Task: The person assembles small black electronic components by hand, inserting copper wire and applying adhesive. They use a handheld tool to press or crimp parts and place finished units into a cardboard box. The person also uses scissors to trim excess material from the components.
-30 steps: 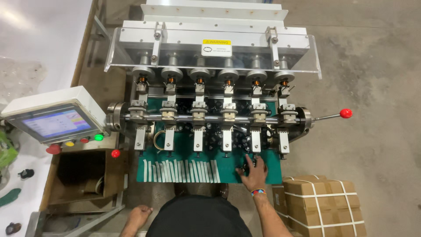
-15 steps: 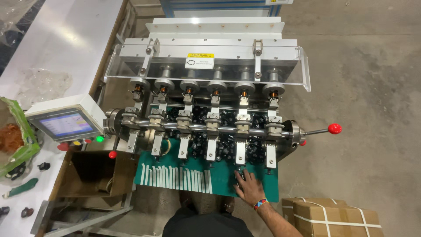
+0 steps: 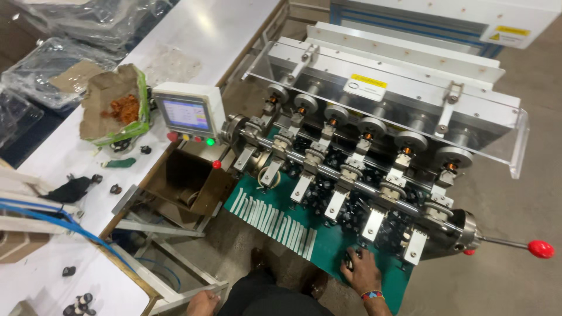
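Note:
My right hand (image 3: pixel 363 270) rests palm down on the green tray (image 3: pixel 328 243) at the front of a winding machine (image 3: pixel 363 152), fingers over a small black part. A beaded band is on that wrist. A row of white strips (image 3: pixel 272 221) lies on the tray to the left of the hand. My left hand (image 3: pixel 202 303) is at the bottom edge, next to a metal frame rail, and only partly in view. Black small parts fill the trough under the machine's row of spindles.
A control box with a lit screen (image 3: pixel 186 114) and coloured buttons stands left of the machine. A red-knobbed lever (image 3: pixel 540 248) sticks out at the right. An open cardboard box (image 3: pixel 190 182) sits below the screen. The white bench (image 3: pixel 76 158) holds a torn bag and scattered black parts.
The view has swung left and tilted, so the machine now runs diagonally and the bench shows. My right hand stays on the green tray. My left hand has come back into view.

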